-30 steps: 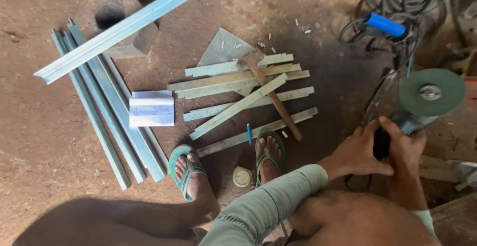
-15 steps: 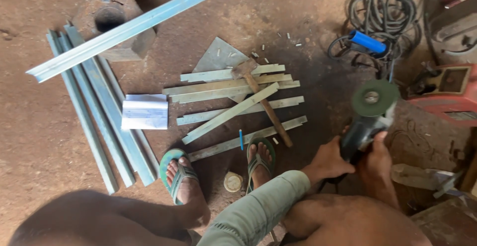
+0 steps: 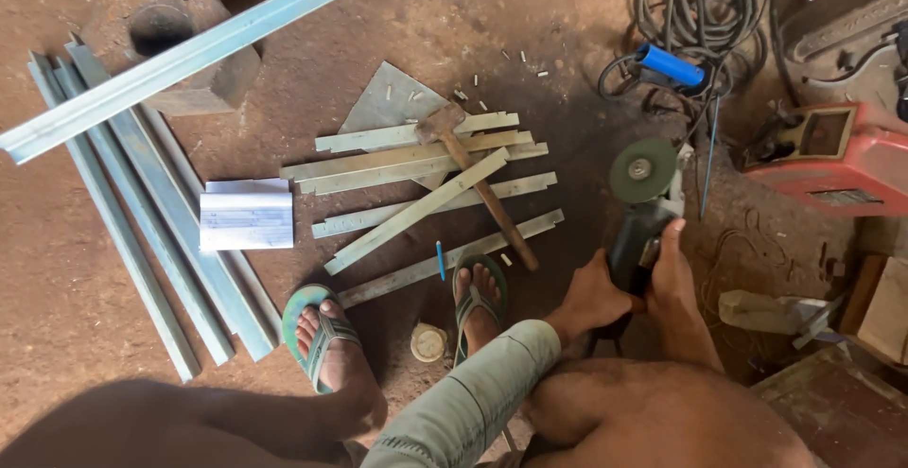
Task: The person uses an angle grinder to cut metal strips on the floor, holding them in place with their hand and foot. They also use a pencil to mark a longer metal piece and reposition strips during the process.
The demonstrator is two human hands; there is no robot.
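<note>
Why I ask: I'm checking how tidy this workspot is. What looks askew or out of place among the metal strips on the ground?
One strip lies diagonally across the otherwise roughly parallel strips, and a hammer lies on top of the pile. Both hands, left and right, grip the grinder, apart from the pile.

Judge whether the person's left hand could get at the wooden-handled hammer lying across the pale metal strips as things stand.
Probably not at once: the left hand and right hand both grip the angle grinder. The wooden-handled hammer lies uncovered nearby, so the path looks free once it lets go.

floor: bare reddish dirt (image 3: 586, 14) | light: daylight, perhaps | right: shaded
</note>
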